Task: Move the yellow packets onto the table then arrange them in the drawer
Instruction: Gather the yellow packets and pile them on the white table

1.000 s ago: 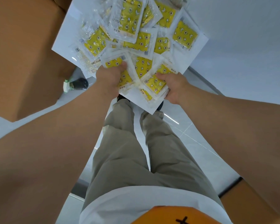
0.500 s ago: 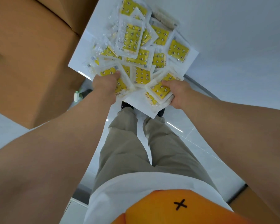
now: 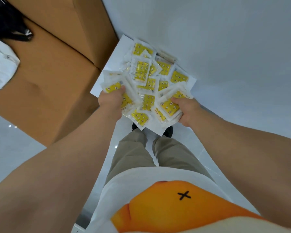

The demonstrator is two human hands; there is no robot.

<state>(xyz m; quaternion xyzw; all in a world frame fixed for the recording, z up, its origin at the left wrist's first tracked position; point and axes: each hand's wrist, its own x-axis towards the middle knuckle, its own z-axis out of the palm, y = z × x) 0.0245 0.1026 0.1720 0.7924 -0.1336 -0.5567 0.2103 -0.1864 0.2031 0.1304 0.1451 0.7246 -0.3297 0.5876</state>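
Both arms stretch forward and down, each grip closed tight: the left hand (image 3: pixel 110 100) and the right hand (image 3: pixel 186 110) pinch the near edges of a white sheet (image 3: pixel 114 59), with packets caught under the thumbs. The yellow packets (image 3: pixel 146 81) lie heaped on that sheet, carried above the floor (image 3: pixel 10 142) beside a cardboard box (image 3: pixel 49 81), so I judge none is on the table yet and the drawer is all to come. The pale surface (image 3: pixel 225 39) beyond may be the table; I cannot be sure.
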